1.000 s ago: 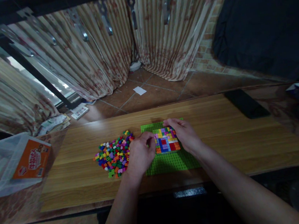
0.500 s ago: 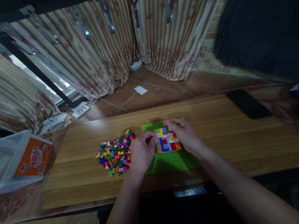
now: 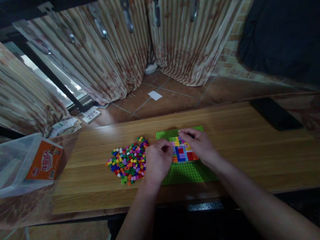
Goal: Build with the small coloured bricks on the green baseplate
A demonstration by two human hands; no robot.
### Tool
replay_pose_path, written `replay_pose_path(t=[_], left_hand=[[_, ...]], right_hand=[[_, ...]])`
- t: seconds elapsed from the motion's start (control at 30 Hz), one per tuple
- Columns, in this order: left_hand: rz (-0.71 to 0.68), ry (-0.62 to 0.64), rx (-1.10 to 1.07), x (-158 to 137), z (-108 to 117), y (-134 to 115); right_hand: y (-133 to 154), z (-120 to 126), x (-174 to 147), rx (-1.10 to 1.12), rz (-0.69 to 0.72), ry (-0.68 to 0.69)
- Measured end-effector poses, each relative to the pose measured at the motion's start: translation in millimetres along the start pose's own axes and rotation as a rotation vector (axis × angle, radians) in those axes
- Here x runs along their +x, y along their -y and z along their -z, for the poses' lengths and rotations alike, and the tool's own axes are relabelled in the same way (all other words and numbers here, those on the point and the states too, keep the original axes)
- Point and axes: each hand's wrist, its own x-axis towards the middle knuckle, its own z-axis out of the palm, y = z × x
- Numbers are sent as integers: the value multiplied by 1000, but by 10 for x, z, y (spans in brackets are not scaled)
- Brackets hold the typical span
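A green studded baseplate (image 3: 190,173) lies on the wooden table, with a flat patch of coloured toy bricks (image 3: 181,154) built on its upper part. My left hand (image 3: 158,162) is closed in a pinch over the patch's left edge; what its fingertips hold, if anything, is hidden. Curled over the right side of the patch is my right hand (image 3: 200,145), thumb and forefinger drawn together near its upper edge. Whatever might be between those fingers is too small to make out. Just left of my left hand spreads a pile of loose bricks (image 3: 128,162) in many colours.
At the table's left end stands a clear plastic bin (image 3: 14,169) with an orange label (image 3: 45,160). A black phone-like slab (image 3: 276,113) lies at the right on the wooden table (image 3: 241,164). Beyond are curtains (image 3: 118,63) and a tiled floor with papers (image 3: 155,95).
The whole view has shifted slightly, so the table appears further right. My left hand has edged over the patch's left side; my right hand stays by its upper right part.
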Motion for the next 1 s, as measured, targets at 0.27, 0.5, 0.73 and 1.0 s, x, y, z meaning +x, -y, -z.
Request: replay_pose_path(t=[0.27, 0.5, 0.73, 1.0], left_hand=[[-44, 33, 40, -42, 83, -43], [77, -104, 195, 100, 531, 189], [218, -158, 535, 137, 898, 425], [98, -39, 636, 196, 727, 402]], right_hand=[[25, 21, -17, 72, -63, 5], [-5, 41, -11, 87, -106, 3], [-31, 63, -6, 54, -111, 14], [-21, 61, -16, 28, -112, 11]])
